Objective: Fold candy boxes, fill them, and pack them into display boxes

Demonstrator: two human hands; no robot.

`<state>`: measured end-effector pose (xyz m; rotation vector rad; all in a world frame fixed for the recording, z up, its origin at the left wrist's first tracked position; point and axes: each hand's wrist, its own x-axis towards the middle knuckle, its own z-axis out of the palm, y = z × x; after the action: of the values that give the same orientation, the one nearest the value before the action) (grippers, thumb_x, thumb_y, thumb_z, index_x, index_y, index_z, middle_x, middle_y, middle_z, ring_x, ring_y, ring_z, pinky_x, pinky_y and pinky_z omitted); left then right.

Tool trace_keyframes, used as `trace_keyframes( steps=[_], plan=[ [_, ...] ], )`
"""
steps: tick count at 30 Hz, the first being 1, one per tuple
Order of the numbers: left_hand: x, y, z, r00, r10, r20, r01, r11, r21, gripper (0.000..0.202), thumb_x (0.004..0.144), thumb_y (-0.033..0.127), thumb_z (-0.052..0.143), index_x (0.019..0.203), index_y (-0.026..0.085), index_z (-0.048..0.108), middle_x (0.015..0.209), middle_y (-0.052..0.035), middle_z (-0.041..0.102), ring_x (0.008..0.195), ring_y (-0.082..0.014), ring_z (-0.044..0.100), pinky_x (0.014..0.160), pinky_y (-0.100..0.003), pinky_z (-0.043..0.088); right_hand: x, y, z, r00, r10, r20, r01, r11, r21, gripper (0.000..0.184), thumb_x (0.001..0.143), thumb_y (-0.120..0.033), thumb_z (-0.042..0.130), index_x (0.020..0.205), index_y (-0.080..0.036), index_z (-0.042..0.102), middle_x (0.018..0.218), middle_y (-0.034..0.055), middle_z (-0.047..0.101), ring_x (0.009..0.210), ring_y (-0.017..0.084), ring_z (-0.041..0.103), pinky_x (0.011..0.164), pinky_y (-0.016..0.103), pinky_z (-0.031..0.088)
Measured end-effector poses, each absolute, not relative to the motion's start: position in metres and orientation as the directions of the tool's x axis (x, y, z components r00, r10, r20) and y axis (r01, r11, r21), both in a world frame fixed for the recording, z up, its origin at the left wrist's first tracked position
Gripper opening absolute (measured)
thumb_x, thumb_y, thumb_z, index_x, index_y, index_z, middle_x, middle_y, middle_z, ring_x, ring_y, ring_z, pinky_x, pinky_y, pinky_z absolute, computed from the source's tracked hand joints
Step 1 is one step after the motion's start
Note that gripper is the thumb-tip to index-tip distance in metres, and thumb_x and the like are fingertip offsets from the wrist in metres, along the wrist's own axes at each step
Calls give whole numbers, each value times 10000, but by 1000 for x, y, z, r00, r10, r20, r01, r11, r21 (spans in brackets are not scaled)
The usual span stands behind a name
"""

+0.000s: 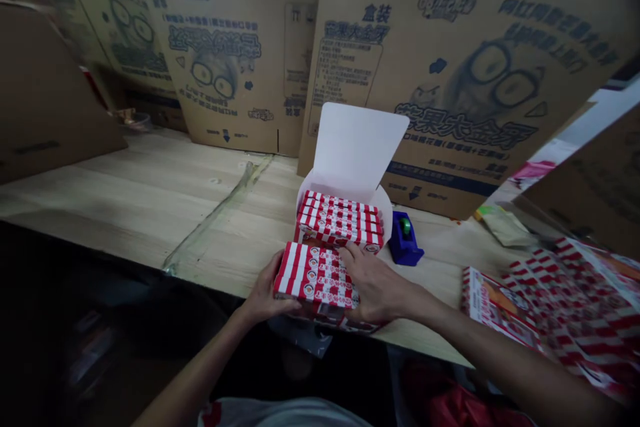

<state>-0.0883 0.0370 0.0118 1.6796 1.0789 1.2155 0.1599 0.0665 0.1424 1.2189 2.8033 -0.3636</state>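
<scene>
Between my two hands is a row of red-and-white striped small boxes (317, 275), pressed together side by side. My left hand (267, 290) closes on the left end, with the thumb along the near side. My right hand (373, 283) grips the right end, its fingers over the top edge. Right behind them stands an open display carton (363, 147) with its white lid raised. Inside it, at the back, sits another row of striped boxes (343, 217). The held row covers the carton's front, so I cannot tell how far inside it is.
A blue tape dispenser (406, 240) stands right of the carton. Many striped boxes (570, 300) are piled at the right. Large brown cardboard boxes (450, 80) wall off the back, and another cardboard box (50, 93) stands at left. Clear tape (215, 213) crosses the wooden table (125, 193).
</scene>
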Motion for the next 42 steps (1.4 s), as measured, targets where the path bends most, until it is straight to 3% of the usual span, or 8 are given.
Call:
trace_keyframes(
  steps=[7,12,15,17,20,23,30,42],
  plan=[
    [-87,32,74,123,952,282,138,-297,945,1137,480,515,867,1442,271,313,1383,-124,498,1246,-422,474,1041,-530,409,179,68,189,-707,706,-24,664,652,-367,856,548,-384,783,1290,-115,453,1258,184,518,1119,361,506,978,476,423],
    [-56,63,133,-137,945,298,-167,-319,933,775,846,722,340,1443,228,350,1365,-111,539,1256,-326,500,1041,-472,420,224,97,278,-616,744,261,625,662,-414,905,571,-397,811,1371,-257,412,1307,102,524,1152,389,506,991,511,423],
    [-17,97,136,-14,956,292,251,-279,927,604,896,577,392,1276,135,551,1296,-157,593,1251,-334,499,1052,-477,393,241,138,300,-532,712,458,634,694,-341,894,571,-387,813,1364,-272,417,1307,89,525,1157,405,499,1001,538,415],
    [8,123,130,203,926,318,598,-375,708,594,877,518,463,1260,74,558,1363,-215,525,1320,-368,414,1099,-509,315,242,168,300,-536,667,517,633,723,-276,895,581,-373,807,1370,-237,406,1312,100,517,1168,391,499,1007,533,412],
    [30,157,121,362,880,309,826,-456,331,663,887,515,459,1360,50,452,1448,-239,420,1380,-377,317,1133,-541,212,232,212,290,-600,658,456,596,747,-294,900,592,-362,802,1380,-204,397,1328,109,517,1174,352,513,1005,504,412],
    [34,171,114,402,872,280,864,-462,199,664,905,570,393,1371,101,455,1397,-200,499,1355,-346,369,1117,-510,248,220,248,279,-662,701,267,581,704,-409,870,572,-329,801,1354,-189,447,1277,89,573,1115,313,561,973,442,441],
    [30,152,100,380,878,291,889,-433,148,765,901,639,303,1262,8,541,1351,-261,508,1323,-378,392,1106,-508,252,203,302,258,-709,697,-109,629,554,-545,658,547,-262,728,1184,-164,599,1045,41,687,958,272,623,808,348,504],
    [28,148,96,385,867,316,892,-437,112,755,895,629,349,1211,-20,570,1294,-309,532,1268,-396,446,1042,-524,327,194,300,245,-747,664,34,621,715,-320,634,582,-261,728,1192,-172,579,1197,74,607,1088,295,560,961,387,431]
  ],
)
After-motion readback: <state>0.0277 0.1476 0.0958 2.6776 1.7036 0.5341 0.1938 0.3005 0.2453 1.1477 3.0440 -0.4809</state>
